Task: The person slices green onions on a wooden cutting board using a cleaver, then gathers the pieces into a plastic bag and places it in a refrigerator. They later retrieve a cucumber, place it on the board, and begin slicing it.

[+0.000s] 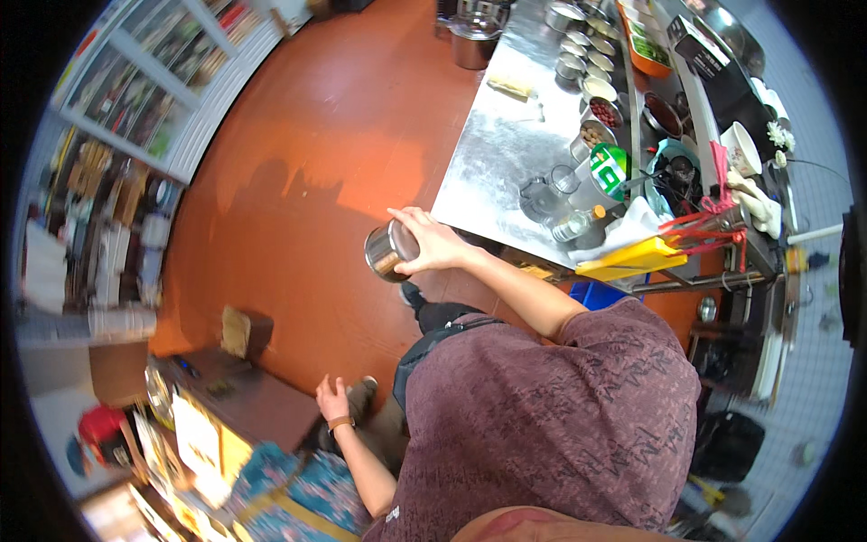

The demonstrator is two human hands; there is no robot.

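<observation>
My right hand [432, 242] reaches out over the floor, its fingers wrapped round the side of a shiny steel canister [388, 253]. The canister is tilted on its side, and its inside cannot be made out. It is held off the near corner of the steel worktable [492, 158], apart from the tabletop. Down by my left side, my left hand [334, 397] hangs with its fingers loosely apart and nothing in it. A brown band circles that wrist. Closest to this hand is the end of a dark brown counter [262, 397].
Several steel pots [569, 65] line the worktable's right side. Nearer stand a glass pitcher [562, 179], a bottle with an orange cap [578, 222] and a yellow board [632, 260]. Blue floral cloth [284, 488] shows at lower left. Glass-fronted cabinets [144, 81] stand far left.
</observation>
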